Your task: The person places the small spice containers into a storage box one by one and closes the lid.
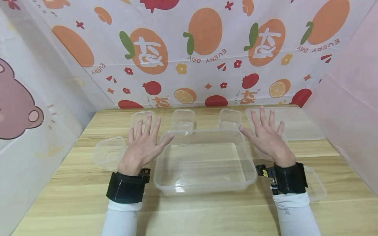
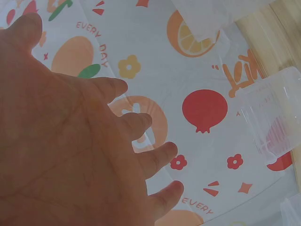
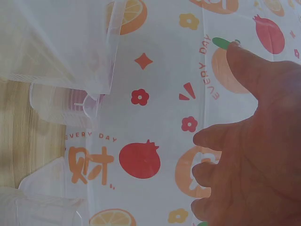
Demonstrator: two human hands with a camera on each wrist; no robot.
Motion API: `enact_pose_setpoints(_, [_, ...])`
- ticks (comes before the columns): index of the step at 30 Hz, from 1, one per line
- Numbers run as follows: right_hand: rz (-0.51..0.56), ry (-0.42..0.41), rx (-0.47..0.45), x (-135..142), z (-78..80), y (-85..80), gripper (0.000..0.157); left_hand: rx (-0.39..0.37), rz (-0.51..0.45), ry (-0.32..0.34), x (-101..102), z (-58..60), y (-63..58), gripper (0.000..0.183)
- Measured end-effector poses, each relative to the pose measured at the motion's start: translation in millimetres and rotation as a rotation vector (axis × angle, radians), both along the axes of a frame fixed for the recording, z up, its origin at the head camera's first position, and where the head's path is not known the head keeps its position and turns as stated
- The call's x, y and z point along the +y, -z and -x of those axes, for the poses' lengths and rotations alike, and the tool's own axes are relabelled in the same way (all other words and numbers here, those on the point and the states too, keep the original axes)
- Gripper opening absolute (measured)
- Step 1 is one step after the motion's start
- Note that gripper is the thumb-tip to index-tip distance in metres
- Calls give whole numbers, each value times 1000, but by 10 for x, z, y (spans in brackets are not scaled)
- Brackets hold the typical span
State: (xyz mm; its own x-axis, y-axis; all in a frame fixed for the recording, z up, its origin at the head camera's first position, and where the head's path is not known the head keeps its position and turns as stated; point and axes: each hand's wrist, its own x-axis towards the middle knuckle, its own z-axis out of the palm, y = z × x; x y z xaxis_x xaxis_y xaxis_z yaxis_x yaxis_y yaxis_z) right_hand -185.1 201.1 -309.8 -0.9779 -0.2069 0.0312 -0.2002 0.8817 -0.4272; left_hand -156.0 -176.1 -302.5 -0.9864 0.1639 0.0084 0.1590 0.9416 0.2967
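On the wood-grained table [image 1: 206, 214], a large clear tub [image 1: 203, 160] was set between the left hand [image 1: 143, 144] and the right hand [image 1: 267, 139], both held with fingers spread apart. Behind and beside the tub, small clear containers [image 1: 110, 152] were placed.

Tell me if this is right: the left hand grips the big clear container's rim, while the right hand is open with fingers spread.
Wrong about the left hand: the head view shows it open with fingers spread, not gripping the big clear container. The right hand is open, as you say.
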Motion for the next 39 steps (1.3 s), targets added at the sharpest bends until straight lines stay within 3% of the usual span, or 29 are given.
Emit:
enact_pose_setpoints(5, [4,1,12,3,-2,-2,91,6,-5,4,2,-2,-8,88])
enact_pose_setpoints(10, [-3,4,51,2,-4,-5,88,69,14,41,-4,11,-7,84])
enact_pose_setpoints(13, [-9,-3,112,-1,-6,-7,82,176,40,74,-14,24,5,76])
enact_pose_setpoints(17, [-6,-26,249,-4,-21,-1,69,382,55,111,-5,44,17,57])
enact_pose_setpoints(20, [17,-30,335,-5,-36,8,52,469,36,116,10,46,17,43])
enact_pose_setpoints(25, [5,-43,375,13,-45,4,9,434,-11,108,19,41,15,28])
enact_pose_setpoints(32, [-13,-80,311,33,-34,0,18,354,-45,113,21,46,13,37])
enact_pose_setpoints(39, [-23,-88,279,43,-41,-12,18,337,-52,117,22,51,13,40])
